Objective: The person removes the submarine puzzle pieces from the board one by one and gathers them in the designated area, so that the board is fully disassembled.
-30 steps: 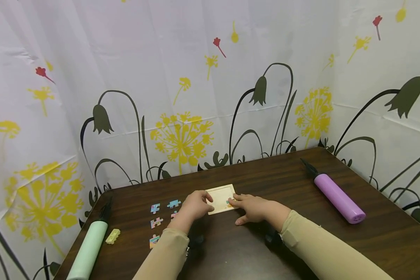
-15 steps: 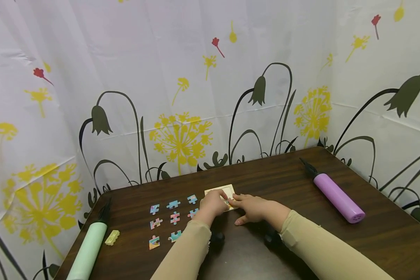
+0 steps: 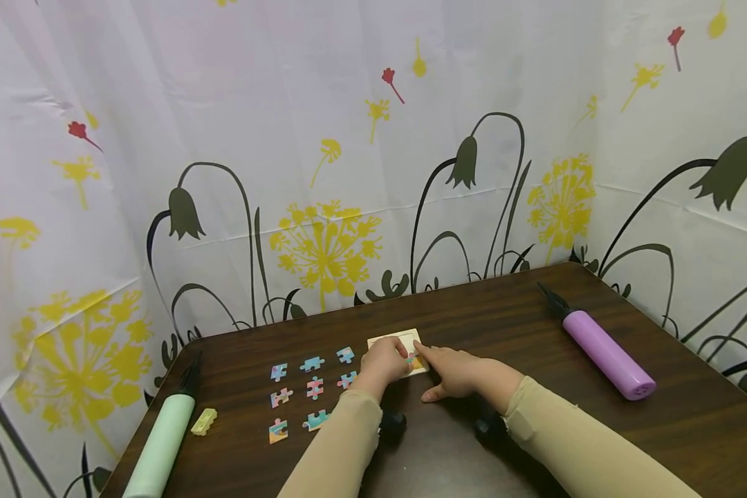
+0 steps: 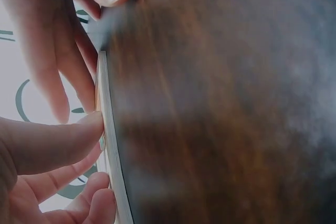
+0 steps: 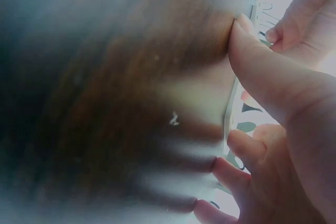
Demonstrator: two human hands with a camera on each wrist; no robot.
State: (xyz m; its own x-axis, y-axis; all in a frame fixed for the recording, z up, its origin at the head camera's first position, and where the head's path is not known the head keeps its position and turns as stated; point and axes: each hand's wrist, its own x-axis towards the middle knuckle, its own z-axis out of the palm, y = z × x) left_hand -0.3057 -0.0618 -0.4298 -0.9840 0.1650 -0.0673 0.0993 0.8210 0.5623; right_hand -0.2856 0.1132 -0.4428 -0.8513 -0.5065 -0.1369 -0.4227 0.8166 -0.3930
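Small wooden puzzle tray (image 3: 391, 341) sits mid-table on the dark wood table (image 3: 535, 429), one coloured piece (image 3: 416, 362) in its near right corner. Left hand (image 3: 384, 362) rests on tray's near left part, fingers curled at its edge. Right hand (image 3: 454, 372) has index finger straight, pressing that piece. Eight loose jigsaw pieces (image 3: 314, 387) in a grid just left of tray. Green pump (image 3: 160, 443) and yellow block (image 3: 203, 421) far left, purple pump (image 3: 606, 355) right.
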